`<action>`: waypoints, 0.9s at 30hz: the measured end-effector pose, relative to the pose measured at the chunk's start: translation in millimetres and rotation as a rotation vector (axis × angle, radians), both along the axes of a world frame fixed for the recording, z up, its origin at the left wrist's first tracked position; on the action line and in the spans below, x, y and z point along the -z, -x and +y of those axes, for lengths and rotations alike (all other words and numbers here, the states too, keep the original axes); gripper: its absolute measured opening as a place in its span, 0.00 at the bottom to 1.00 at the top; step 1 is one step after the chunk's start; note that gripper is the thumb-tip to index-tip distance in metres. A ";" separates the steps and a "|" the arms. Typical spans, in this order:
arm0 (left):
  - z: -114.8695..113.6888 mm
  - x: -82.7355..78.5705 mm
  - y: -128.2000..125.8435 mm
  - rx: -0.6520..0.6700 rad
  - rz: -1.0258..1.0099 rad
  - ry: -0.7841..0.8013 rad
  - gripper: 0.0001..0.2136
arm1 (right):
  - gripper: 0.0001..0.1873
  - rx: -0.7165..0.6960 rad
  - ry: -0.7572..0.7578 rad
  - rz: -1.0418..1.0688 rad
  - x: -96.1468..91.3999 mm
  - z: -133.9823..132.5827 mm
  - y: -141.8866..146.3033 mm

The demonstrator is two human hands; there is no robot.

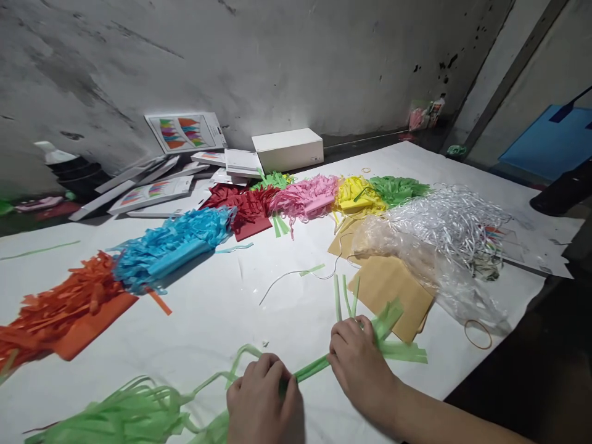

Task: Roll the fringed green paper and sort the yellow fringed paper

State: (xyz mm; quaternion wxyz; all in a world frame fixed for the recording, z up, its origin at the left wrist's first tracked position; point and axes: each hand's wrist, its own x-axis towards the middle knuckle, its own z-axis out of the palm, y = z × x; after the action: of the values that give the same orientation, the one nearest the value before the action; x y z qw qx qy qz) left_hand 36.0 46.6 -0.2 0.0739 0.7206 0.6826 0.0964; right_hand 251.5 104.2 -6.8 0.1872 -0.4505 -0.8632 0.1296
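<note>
A bundle of light green tissue paper strips (312, 369) runs between my two hands, low over the white table covering. My left hand (266, 394) is closed around its left part, with loose strips trailing out to the left. Farther along, my right hand (358, 361) grips the same bundle, and cut strip ends fan out beyond its fingers. A pile of light green fringed tissue (115, 413) lies at the lower left. Brown paper pieces (393, 290) lie just past my right hand. The parts of the bundle inside both fists are hidden.
Fringed tissue piles in orange (87, 308), blue (176, 246), dark red (252, 209), pink (308, 194) and yellow (358, 194) line the table. Silver string (453, 216), clear plastic (416, 250) and a rubber band (478, 334) lie right. Flat printed boxes (152, 192) and a white box (289, 151) stand behind.
</note>
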 end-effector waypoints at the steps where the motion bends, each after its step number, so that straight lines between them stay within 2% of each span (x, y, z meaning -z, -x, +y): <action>1: 0.3 0.0 0.0 0.012 0.026 -0.041 0.07 | 0.07 0.007 -0.039 -0.002 0.8 -0.5 0.2; 3: -0.4 1.6 0.8 0.090 0.107 -0.194 0.10 | 0.11 -0.043 -0.145 -0.013 0.3 -1.3 -1.5; 6: -1.5 2.8 -0.6 0.264 0.160 -0.425 0.15 | 0.08 -0.260 -0.256 -0.079 -6.7 -1.1 -5.8; 8: -0.2 -0.2 -4.0 0.348 0.141 -0.456 0.14 | 0.05 -0.372 -0.265 -0.130 -12.2 0.2 -6.0; 12: 6.4 -10.2 -8.8 0.417 0.136 -0.385 0.13 | 0.03 -0.465 -0.266 -0.166 -12.9 4.7 4.5; 15: 9.9 -11.7 -6.6 0.409 0.076 -0.401 0.14 | 0.05 -0.429 -0.210 -0.121 -6.2 6.9 14.1; 18: 9.0 -6.3 -4.3 0.417 -0.009 -0.430 0.14 | 0.07 -0.353 -0.146 -0.078 -0.9 6.8 16.1; 22: 4.6 1.4 -3.4 0.366 -0.066 -0.415 0.10 | 0.08 -0.341 -0.120 -0.056 0.0 7.1 5.0; 27: -1.4 2.6 2.5 0.307 -0.091 -0.338 0.05 | 0.07 -0.292 -0.074 0.025 -5.5 8.5 -14.0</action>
State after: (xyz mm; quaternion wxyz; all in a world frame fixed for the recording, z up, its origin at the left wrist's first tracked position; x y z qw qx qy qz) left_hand 33.5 45.3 -2.8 -0.0033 0.8131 0.5352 0.2290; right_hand 265.5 112.6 -1.4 0.1934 -0.3115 -0.9214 0.1291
